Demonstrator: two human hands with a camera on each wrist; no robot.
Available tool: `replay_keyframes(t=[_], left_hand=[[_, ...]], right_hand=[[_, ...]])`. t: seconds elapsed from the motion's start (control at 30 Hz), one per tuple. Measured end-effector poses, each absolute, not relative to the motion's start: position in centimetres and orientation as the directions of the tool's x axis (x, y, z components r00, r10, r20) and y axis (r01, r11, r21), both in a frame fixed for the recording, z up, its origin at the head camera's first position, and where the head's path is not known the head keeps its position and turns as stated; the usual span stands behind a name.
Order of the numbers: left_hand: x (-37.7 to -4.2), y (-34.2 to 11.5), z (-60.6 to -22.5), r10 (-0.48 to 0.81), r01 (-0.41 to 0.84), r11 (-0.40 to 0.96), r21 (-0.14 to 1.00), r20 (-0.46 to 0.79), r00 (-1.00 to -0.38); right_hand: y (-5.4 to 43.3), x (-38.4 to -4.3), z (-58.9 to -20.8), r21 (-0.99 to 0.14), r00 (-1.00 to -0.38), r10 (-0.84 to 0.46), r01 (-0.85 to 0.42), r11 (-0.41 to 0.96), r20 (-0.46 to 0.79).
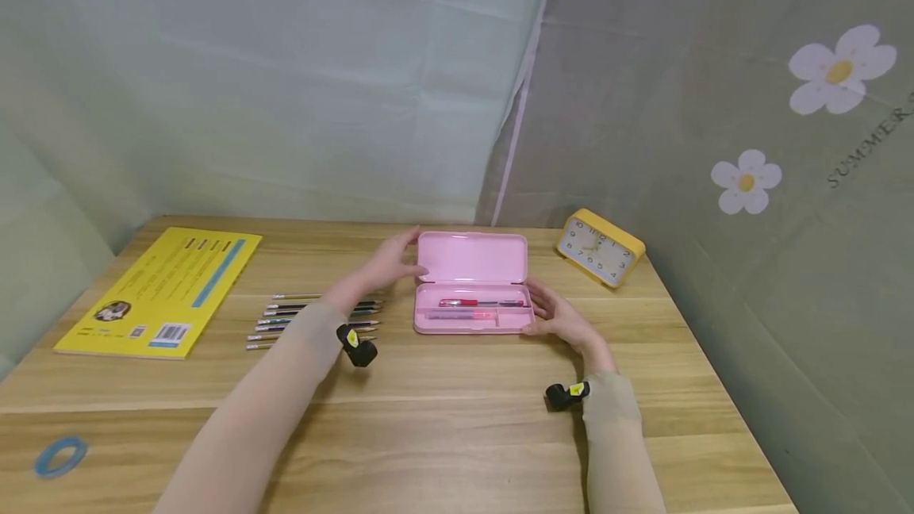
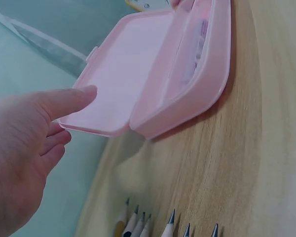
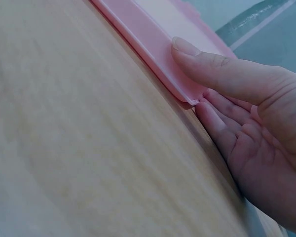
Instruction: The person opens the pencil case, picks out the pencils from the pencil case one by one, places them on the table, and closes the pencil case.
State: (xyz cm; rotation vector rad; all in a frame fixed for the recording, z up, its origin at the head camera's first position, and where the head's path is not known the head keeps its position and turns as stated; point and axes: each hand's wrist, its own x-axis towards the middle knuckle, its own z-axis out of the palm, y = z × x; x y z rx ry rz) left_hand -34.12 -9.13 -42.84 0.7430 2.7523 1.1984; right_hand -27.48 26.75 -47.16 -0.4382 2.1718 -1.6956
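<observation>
A pink pencil case [image 1: 474, 325] lies open on the table, its lid [image 1: 473, 257] tipped up at the back. Inside are a red pen [image 1: 464, 303] and a pinkish, clear-barrelled pen [image 1: 460, 314]. My left hand [image 1: 389, 262] holds the lid's left edge, the thumb [image 2: 74, 101] across its inner face and the other fingers behind and below the edge. At the right end of the case, my right hand [image 1: 564, 320] grips the corner. Its thumb [image 3: 207, 64] lies over the rim while the fingers [image 3: 212, 118] rest against the outer side.
Several pencils [image 1: 267, 328] lie in a row beneath and beside the left forearm. Farther left is a yellow book [image 1: 164, 292], with a blue ring [image 1: 60, 457] near the front left. A yellow alarm clock [image 1: 600, 248] stands at the back right, before hanging cloth [image 1: 321, 86].
</observation>
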Motion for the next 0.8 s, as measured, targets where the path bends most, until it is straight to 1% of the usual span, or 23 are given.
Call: replay_keyframes(t=[0.27,0.57,0.8], left_hand=[[-32.6,-9.4,-41.9,0.459,0.454,0.605,0.654,0.18,-0.87],[-29.1,-9.5,-41.4,0.442,0.479,0.578,0.661,0.24,-0.864],[-27.1,-9.5,-41.6,0.428,0.495,0.592,0.636,0.272,-0.862]], right_hand=[[26.8,-27.6,-47.3,-0.971,-0.893,-0.443,-0.029,0.239,-0.082],[26.8,-27.5,-47.1,-0.971,-0.892,-0.445,-0.036,0.236,-0.075],[26.6,-27.4,-47.2,-0.972,-0.893,-0.442,-0.022,0.233,-0.085]])
